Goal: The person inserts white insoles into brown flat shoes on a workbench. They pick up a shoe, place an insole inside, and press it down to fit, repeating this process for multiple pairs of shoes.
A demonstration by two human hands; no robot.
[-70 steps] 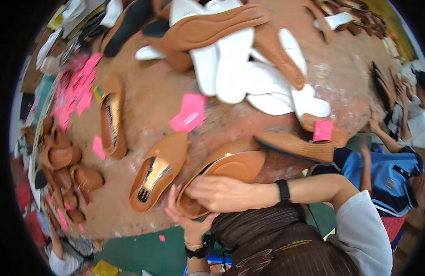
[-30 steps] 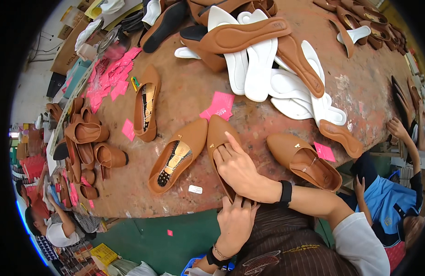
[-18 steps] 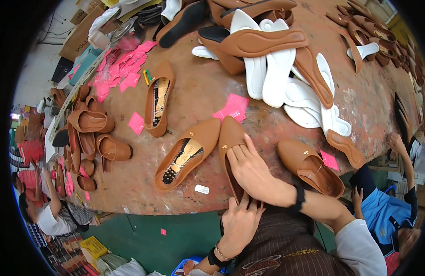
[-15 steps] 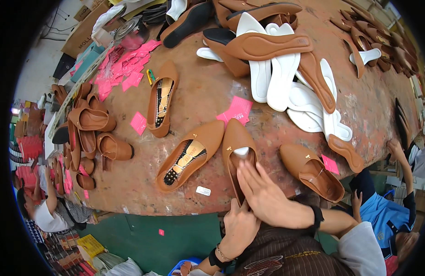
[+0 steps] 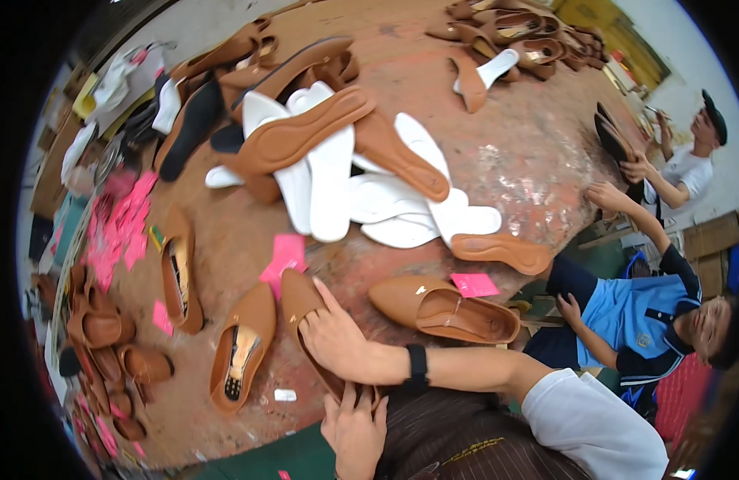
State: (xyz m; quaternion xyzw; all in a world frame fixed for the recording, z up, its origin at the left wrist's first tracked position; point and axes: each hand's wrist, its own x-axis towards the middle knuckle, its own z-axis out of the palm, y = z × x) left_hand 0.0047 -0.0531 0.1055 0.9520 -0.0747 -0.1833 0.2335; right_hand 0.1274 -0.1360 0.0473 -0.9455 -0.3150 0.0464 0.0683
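Note:
A brown pointed flat shoe [image 5: 300,293] lies at the table's near edge, its toe pointing away from me. My right hand [image 5: 335,342] is closed on it, fingers curled into its opening and one finger stretched along its side. My left hand [image 5: 357,436] grips the heel end with bent fingers; the inside of the shoe is mostly hidden. To its left lies a brown shoe [image 5: 257,324] with a gold and black patterned inside. On the right another brown shoe [image 5: 409,298] rests on its sole.
White insoles [image 5: 332,192] and brown insoles [image 5: 305,132] are heaped beyond my hands. Pink cards [image 5: 117,232] and several shoes [image 5: 101,326] lie at the left; more shoes [image 5: 537,52] stand far right. A co-worker in blue [image 5: 617,316] and another in white [image 5: 689,172] are at the right.
The view has swung to the right, showing the co-workers more fully. My right fingers, flat over the shoe's opening before, now curl into it. My left fingers have shifted over the heel end.

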